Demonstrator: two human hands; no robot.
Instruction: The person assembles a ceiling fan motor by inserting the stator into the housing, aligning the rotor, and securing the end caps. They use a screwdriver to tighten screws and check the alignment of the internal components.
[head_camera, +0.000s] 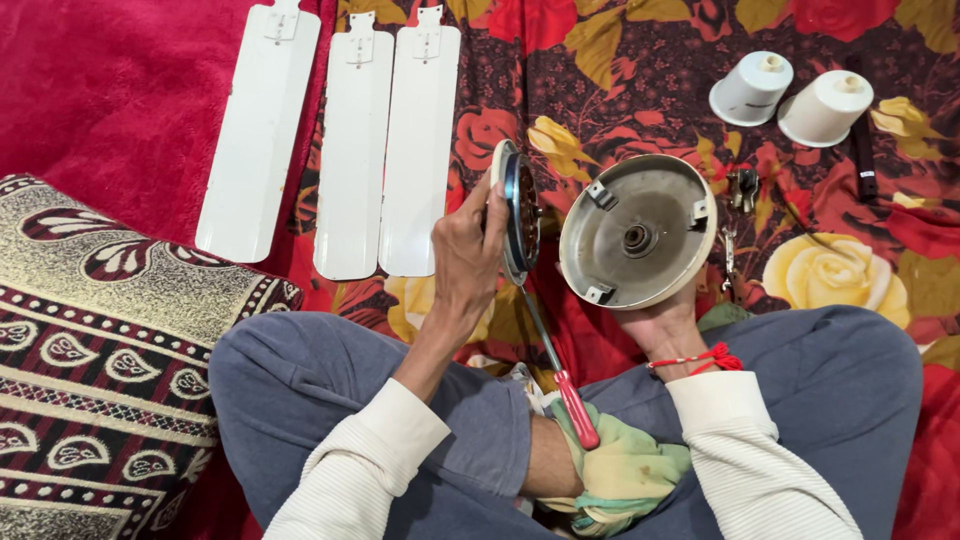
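Overhead, from the head camera: the left hand (468, 262) pinches the rim of a round fan motor (518, 218) held on edge above the lap; the right hand (662, 325) cups the dish-shaped motor cover (637, 232) from below; a red-handled screwdriver (560, 365) leans between them; loosely propped, it could slide onto the cloth (625, 470).

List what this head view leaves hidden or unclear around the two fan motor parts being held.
- Right hand: mostly hidden behind the round motor cover it holds up; its fingers are out of sight.
- Motor disc in the left hand: seen edge-on, so its faces cannot be read.
- Screwdriver: its tip is lost behind the disc.
- Small metal parts beside the cover: too small to identify.
- Fan blades: upper ends cut by the top edge.
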